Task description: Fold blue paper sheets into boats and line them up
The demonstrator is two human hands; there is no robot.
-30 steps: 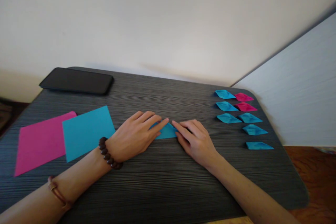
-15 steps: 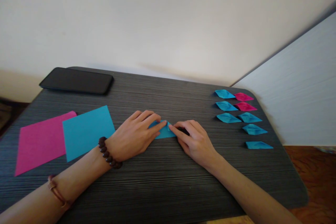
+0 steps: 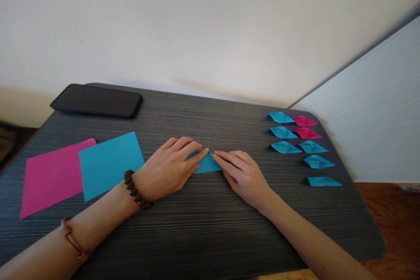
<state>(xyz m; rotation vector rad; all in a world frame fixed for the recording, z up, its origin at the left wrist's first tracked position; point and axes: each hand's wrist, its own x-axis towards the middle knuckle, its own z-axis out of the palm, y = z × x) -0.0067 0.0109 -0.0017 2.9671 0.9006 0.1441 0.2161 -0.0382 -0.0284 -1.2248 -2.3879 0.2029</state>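
A small folded piece of blue paper (image 3: 207, 166) lies on the dark table between my two hands. My left hand (image 3: 170, 168) holds down its left part, index finger pointing to the raised peak at the top edge; the other fingers are curled and cover that side. My right hand (image 3: 241, 175) is closed on the right side, its fingertips pressed together at the fold beside the peak. The right thumb is mostly hidden under the fingers.
A blue sheet (image 3: 110, 166) overlaps a pink sheet (image 3: 52, 177) at left. A black phone-like slab (image 3: 96, 101) lies at the back left. Several folded blue paper pieces (image 3: 285, 147) and two pink ones (image 3: 307, 132) sit in rows at right. A wall (image 3: 210, 30) stands behind the table (image 3: 203, 236).
My right index finger has shifted slightly up and right along the fold, now lying closer to its neighbouring finger. The left hand has barely moved and stays on the paper.
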